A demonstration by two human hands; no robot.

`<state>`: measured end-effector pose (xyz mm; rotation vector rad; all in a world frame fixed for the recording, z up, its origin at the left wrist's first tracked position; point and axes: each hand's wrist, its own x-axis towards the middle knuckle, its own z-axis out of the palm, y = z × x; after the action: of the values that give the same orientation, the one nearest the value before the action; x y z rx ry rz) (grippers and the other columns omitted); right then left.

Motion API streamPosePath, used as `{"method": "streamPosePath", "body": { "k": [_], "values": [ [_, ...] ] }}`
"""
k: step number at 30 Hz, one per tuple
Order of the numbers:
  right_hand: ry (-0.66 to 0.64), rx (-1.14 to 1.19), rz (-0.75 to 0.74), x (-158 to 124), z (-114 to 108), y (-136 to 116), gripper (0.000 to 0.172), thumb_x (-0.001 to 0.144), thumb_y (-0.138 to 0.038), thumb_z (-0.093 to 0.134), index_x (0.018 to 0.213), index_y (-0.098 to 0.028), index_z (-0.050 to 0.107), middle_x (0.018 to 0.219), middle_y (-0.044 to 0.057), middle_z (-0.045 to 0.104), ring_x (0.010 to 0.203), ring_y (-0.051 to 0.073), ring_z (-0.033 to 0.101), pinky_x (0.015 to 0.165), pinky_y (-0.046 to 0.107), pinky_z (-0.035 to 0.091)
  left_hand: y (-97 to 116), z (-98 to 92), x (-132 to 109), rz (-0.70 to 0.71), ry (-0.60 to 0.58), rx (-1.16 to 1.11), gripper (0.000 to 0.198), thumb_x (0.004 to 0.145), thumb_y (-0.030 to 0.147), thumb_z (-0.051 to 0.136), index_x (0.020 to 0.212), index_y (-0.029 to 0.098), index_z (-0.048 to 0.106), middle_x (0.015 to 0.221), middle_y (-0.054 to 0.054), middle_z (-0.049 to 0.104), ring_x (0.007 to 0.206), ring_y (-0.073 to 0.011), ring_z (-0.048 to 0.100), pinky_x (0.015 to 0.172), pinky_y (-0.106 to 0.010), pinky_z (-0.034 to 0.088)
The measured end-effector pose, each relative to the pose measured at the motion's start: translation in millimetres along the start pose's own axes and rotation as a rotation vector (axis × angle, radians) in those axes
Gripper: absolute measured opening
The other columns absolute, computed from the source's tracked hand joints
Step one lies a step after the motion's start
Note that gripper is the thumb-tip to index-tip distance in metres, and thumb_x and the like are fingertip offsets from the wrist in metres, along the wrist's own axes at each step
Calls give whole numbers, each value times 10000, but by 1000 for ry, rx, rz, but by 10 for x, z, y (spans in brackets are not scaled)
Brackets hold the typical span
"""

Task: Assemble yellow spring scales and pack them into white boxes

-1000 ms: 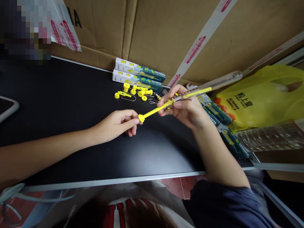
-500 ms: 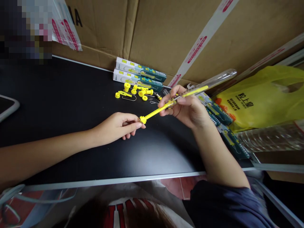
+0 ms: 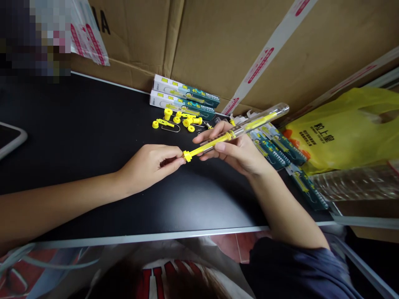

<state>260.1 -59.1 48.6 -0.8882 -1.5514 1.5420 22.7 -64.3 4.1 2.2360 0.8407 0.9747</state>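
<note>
My left hand (image 3: 148, 168) pinches the near end of a yellow rod (image 3: 195, 151), right beside its round yellow collar (image 3: 187, 156). What the fingertips grip there is mostly covered. My right hand (image 3: 245, 155) holds a clear plastic tube (image 3: 276, 113) of a spring scale, thumb on the near side and fingers behind. Most of the rod lies inside the tube, which slants up to the right. A short stretch of rod shows between the tube's mouth and the collar. Loose yellow parts (image 3: 188, 122) and a metal hook (image 3: 171, 129) lie on the table beyond my hands.
Two printed spring-scale boxes (image 3: 183, 109) lie against a large cardboard carton (image 3: 218, 45). More such boxes (image 3: 307, 187) lie to the right, by a yellow plastic bag (image 3: 349, 128) and a clear bottle (image 3: 355, 185). A phone-like device (image 3: 12, 139) lies on the black table (image 3: 93, 124) at left.
The tube has slid down and left along the yellow rod, so less rod shows outside it. My right hand has moved left with the tube. My left hand stays nearly in place.
</note>
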Motion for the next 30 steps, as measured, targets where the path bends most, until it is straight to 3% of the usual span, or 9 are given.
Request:
{"method": "streamPosePath", "body": {
  "k": [6,16,30],
  "values": [
    [-23,-13,-45,18,31,91,308,781,-298,826,923,-178,581,1013,37,728,828,145,749,729,291,662,-1,0,-17,73,11,48,209,938,242,547,791,166,676,679,13,625,580,-93,515,577,-209,363],
    [-55,-56,-122,22,97,151,309,744,-242,851,936,-179,618,968,32,737,764,127,737,707,257,644,-3,-7,-17,52,-13,67,221,937,252,528,789,178,675,673,10,627,584,-102,520,573,-216,367],
    [-59,-45,-108,24,128,171,293,742,-223,851,919,-182,621,957,32,755,764,131,738,712,262,635,-20,-9,-33,122,-3,99,198,948,208,537,815,173,679,702,10,635,619,-104,555,605,-213,385]
  ]
}}
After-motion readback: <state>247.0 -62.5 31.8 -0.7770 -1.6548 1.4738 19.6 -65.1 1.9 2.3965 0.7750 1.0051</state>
